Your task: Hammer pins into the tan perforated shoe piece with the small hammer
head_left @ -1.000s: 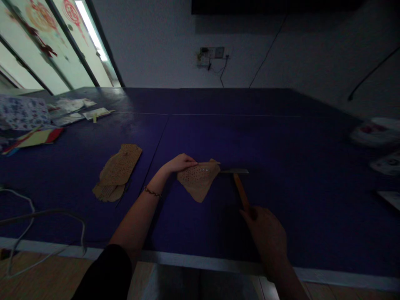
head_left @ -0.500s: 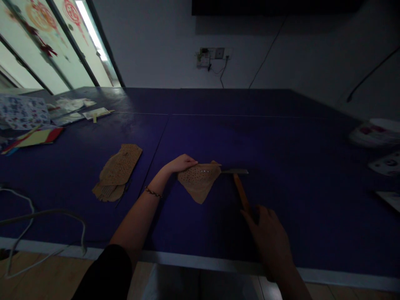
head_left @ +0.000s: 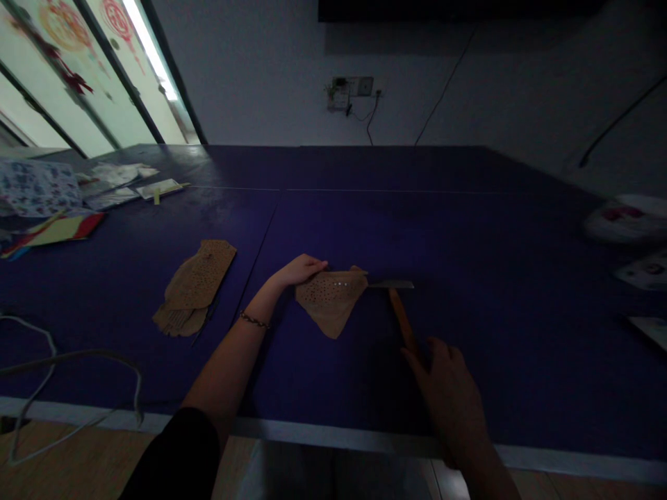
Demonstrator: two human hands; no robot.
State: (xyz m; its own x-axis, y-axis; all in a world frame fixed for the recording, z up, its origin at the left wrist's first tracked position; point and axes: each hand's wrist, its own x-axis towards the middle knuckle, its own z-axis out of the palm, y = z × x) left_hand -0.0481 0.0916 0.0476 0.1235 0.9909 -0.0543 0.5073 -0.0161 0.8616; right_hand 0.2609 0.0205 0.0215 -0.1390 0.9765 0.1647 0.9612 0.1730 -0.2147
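Observation:
My left hand (head_left: 302, 269) is closed on the upper left edge of a brown perforated sheet (head_left: 333, 305), thumb along its top. Small holes dot the sheet, which tapers to a rounded point toward me; whether it is leather or card I cannot tell. In my right hand (head_left: 451, 385) is a hammer (head_left: 400, 316), gripped by its wooden handle. Its slim metal head lies sideways, with the left tip at the sheet's right corner. To the left of my left forearm lies a stack of similar brown perforated pieces (head_left: 201, 278).
Everything rests on a dark blue table (head_left: 323, 389) with a pale front edge. White cables (head_left: 138, 389) loop over its left front. Coloured papers (head_left: 70, 232) and a patterned bag (head_left: 39, 186) lie far left. At the right edge are a blurred round container (head_left: 628, 221) and flat items.

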